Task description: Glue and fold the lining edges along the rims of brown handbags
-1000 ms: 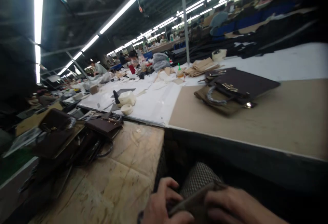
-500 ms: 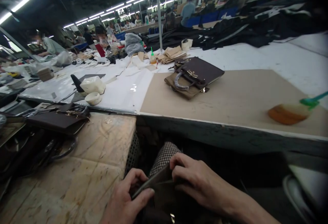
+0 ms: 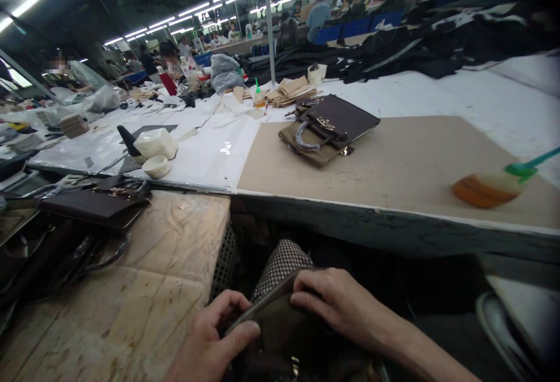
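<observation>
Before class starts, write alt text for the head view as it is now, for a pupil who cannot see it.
A person's left hand and right hand grip the edge of a dark bag. Ahead, another bag and a bottle of amber liquid rest on a tan sheet; more bags lie heaped at left.

Below the near edge of a smooth white tabletop (image 3: 205, 160), an olive-brown bag (image 3: 280, 323) with gold-coloured metal shows beside cloth in a small dark-and-white check (image 3: 284, 259). Along that edge, a flat beige sheet (image 3: 406, 166) carries a dark-brown handbag (image 3: 352, 116) with gold-coloured hardware and a rounded, green-capped bottle of amber-orange liquid (image 3: 485, 188). At left, a tan, creased work surface (image 3: 161, 248) is streaked and blotched darker brown.
</observation>
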